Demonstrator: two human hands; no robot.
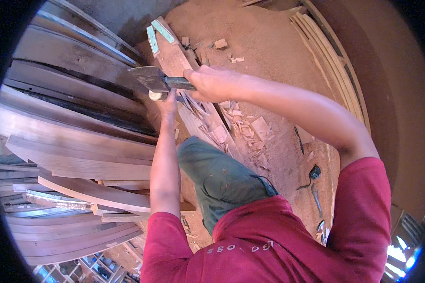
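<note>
My right hand (208, 84) grips the dark handle of a tool with a broad flat metal head (146, 77), like a hatchet. My left hand (169, 106) is closed on a chisel-like tool with a pale round top (155, 95), just beneath that head; whether they touch I cannot tell. Below both hands, a long wooden plank (193, 120) lies angled away from me, with split slivers (203, 113) along its middle and two pale green pieces (161, 29) at its far end. My knee (198, 160) rests at the plank's near part.
Curved boards and beams (75, 151) are stacked along my left. Wood chips (255, 132) and offcuts (220, 44) litter the dusty floor (264, 56). Long slats (326, 61) stand at the right. A small dark tool (315, 172) with a cord lies by my right elbow.
</note>
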